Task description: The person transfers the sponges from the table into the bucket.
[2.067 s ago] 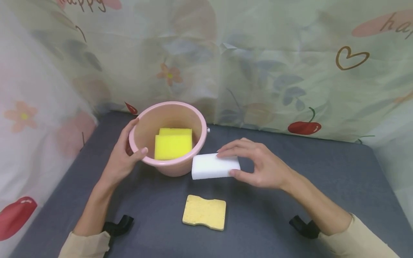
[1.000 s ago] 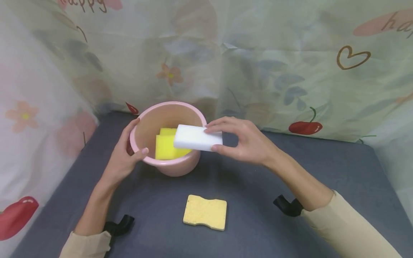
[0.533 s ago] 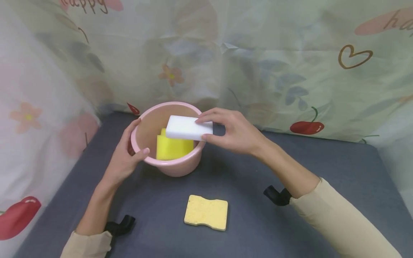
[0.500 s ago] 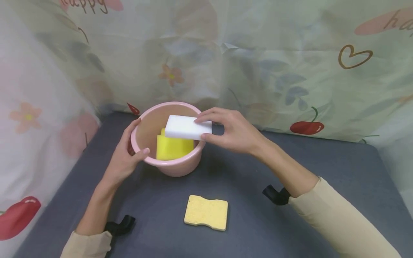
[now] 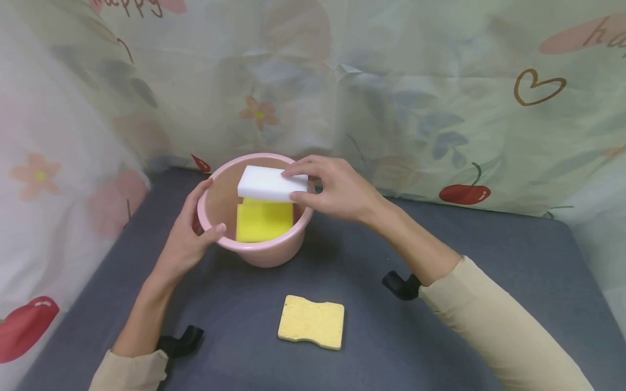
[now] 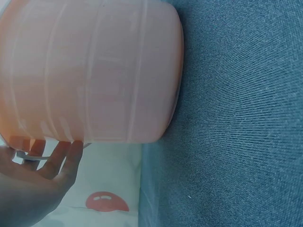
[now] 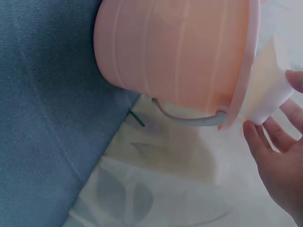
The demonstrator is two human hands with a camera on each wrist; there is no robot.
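Observation:
A pink bucket [image 5: 268, 254] stands upright on the table, with yellow sponges [image 5: 264, 222] inside it. My left hand [image 5: 185, 239] holds the bucket's left side, thumb over the rim and fingers round the outside wall; the left wrist view shows those fingers [image 6: 71, 161] against the wall. Between thumb and fingers, my right hand [image 5: 337, 187] pinches a white sponge block [image 5: 266, 183] by its right end. This block is over the bucket's mouth and hides part of the yellow sponges. In the right wrist view the white block [image 7: 270, 85] is just above the rim.
A pale yellow sponge [image 5: 311, 321] with notched sides lies flat on the dark table [image 5: 371, 336], in front of the bucket. The bucket's grey handle [image 7: 189, 120] hangs down on its outside. A printed curtain [image 5: 391, 98] rises behind the table.
My right hand has carried the white sponge block from the bucket's right side up and leftward over its mouth. The left hand and the bucket have stayed in place.

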